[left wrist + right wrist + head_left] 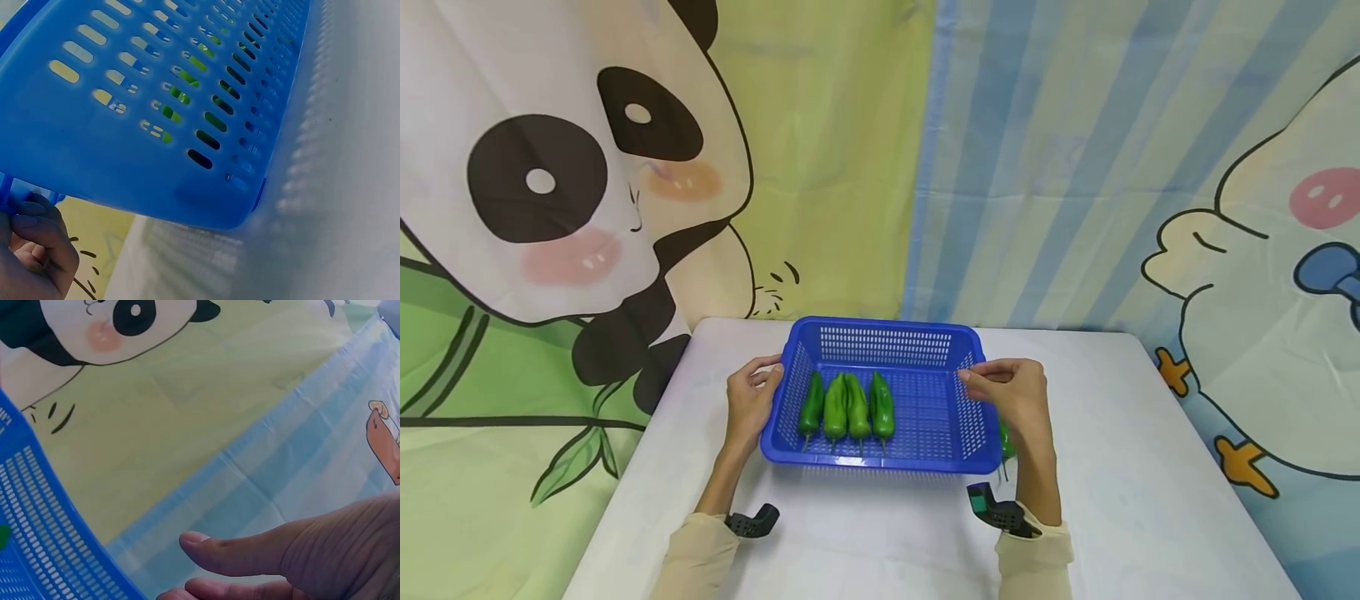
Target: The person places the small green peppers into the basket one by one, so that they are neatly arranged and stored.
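A blue plastic basket [925, 467] with slotted walls holds several green peppers [858, 407], which lie side by side in its left half with stems toward the front. At the basket's left rim my left hand [751, 400] grips the edge, thumb on top. The left wrist view shows the curled fingers [47, 234] of that hand at the rim and green through the slots. My right hand [1011, 392] hovers over the right rim, its thumb [231, 553] and fingers fairly straight with nothing between them. Another green pepper [1007, 440] lies outside the basket, partly hidden by the right wrist.
The basket is on a white table [865, 542], near its far edge. Behind stands a printed cloth [835, 167] with a panda at the left and blue stripes toward the right. Each wrist wears a black camera mount [1000, 510].
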Demonstrator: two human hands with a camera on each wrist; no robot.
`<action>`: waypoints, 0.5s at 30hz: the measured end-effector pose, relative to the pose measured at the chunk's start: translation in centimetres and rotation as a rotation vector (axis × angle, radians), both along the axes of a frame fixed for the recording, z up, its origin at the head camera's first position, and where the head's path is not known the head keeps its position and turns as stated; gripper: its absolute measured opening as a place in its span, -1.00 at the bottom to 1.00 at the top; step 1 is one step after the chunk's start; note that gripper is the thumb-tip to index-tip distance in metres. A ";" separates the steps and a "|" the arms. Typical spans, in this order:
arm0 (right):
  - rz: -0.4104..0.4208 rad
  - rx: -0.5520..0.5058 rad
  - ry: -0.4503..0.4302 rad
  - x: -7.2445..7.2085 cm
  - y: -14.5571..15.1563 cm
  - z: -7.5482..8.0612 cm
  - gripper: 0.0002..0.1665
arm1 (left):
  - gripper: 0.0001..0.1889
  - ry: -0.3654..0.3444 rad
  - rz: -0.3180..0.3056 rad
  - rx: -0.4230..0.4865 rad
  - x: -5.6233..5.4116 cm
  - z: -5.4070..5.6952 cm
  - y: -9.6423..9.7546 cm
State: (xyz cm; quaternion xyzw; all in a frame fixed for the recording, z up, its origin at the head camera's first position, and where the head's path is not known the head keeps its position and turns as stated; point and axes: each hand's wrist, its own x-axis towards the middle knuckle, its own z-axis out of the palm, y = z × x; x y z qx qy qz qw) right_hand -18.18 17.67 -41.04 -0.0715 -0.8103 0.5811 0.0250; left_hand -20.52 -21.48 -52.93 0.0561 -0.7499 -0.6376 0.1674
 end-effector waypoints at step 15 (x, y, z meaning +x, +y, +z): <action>-0.129 0.003 -0.035 0.9 4.4 -1.3 -0.53 | -0.70 -0.004 0.005 0.000 0.0 -0.1 -0.1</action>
